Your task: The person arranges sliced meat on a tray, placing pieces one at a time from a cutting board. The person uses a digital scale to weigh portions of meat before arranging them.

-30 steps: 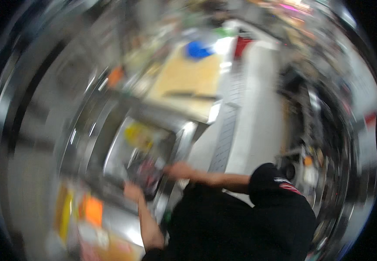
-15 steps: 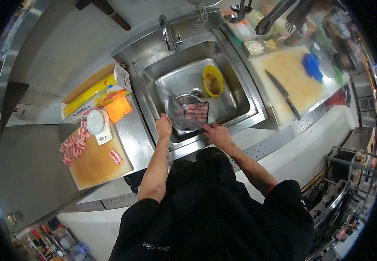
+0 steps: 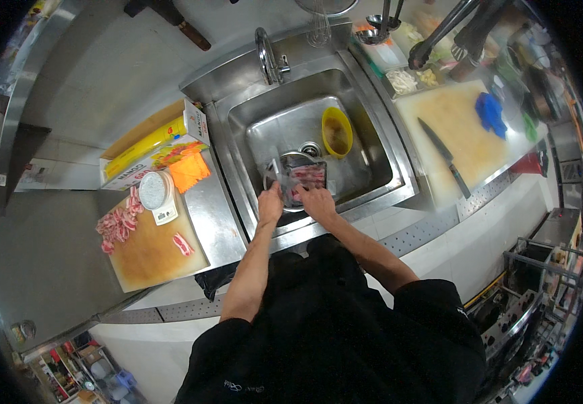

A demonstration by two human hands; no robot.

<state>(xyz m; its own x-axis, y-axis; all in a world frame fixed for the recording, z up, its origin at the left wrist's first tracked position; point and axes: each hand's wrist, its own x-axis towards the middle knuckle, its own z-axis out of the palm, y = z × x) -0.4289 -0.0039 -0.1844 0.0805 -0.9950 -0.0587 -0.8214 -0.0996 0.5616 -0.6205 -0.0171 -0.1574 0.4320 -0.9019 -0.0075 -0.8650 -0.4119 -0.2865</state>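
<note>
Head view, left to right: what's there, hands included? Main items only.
Sliced meat pile → white scale → orange cloth → left hand → right hand → yellow bowl → knife → crumpled blue item.

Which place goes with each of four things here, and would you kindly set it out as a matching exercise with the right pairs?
Things:
1. pack of meat
2. yellow bowl
3. knife
4. orange cloth

Places:
A. on the right-hand cutting board
B. by the long box, left of the sink
C. right at the left hand and right hand
D. in the sink, away from both hands

Pairs: 1-C, 2-D, 3-A, 4-B
</note>
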